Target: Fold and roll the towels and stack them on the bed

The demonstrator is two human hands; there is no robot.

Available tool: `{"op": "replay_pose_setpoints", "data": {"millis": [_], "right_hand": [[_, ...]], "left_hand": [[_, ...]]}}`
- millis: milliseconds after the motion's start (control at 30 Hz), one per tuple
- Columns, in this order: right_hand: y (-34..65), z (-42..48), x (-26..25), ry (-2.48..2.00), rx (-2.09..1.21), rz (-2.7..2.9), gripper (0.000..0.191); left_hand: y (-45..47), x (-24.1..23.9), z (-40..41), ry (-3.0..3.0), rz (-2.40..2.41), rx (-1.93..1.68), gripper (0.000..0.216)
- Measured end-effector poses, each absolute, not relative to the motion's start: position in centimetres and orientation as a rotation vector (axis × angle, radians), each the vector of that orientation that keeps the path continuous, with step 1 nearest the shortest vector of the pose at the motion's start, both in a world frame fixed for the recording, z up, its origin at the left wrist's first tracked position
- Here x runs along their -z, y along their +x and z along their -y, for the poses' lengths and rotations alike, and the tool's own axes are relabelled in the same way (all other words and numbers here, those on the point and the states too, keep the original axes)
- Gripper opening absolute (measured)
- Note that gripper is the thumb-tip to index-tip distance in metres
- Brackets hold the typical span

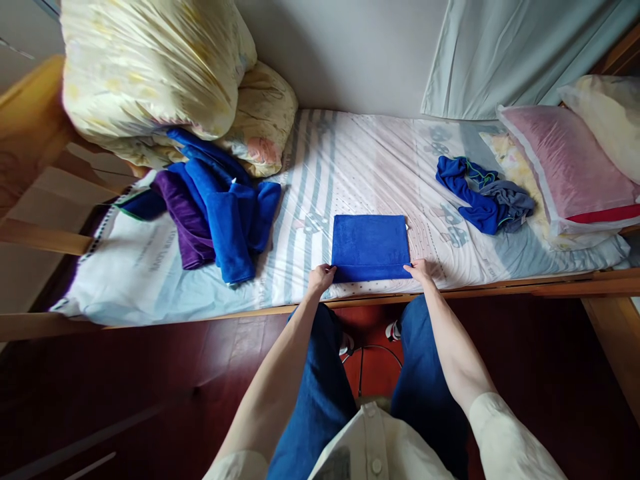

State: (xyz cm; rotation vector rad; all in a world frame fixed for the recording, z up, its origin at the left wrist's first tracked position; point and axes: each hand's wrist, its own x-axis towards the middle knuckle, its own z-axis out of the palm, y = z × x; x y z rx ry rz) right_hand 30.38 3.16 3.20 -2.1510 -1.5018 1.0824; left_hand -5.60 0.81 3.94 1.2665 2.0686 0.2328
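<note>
A blue towel [371, 239], folded into a neat rectangle, lies flat near the bed's front edge. Along its near side runs a narrow folded strip. My left hand [323, 277] pinches the near left corner of this strip between thumb and fingers. At the opposite end, my right hand [419, 269] pinches the near right corner. A small white tag shows at the towel's right side.
Rumpled blue towels [227, 220] and a purple towel [183, 227] lie to the left, below a large bagged quilt [150, 67]. Crumpled blue and grey cloths [480, 197] lie right, beside a pink pillow [575, 160]. A wooden rail [500, 288] edges the bed.
</note>
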Motion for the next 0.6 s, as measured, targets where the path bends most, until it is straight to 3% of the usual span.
{"op": "replay_pose_setpoints", "data": {"millis": [367,600], "right_hand": [[30.7,-3.0,-2.9,-2.142,-1.081,1.388,0.023],[31.0,-3.2,-2.3,-2.081,-1.068,1.349,0.026]], "left_hand": [[-6.0,-4.9,-0.2,1.288,-2.041,-0.268,0.015],[-5.9,-5.1,-0.1,1.310,-2.051,-0.285,0.013]]}}
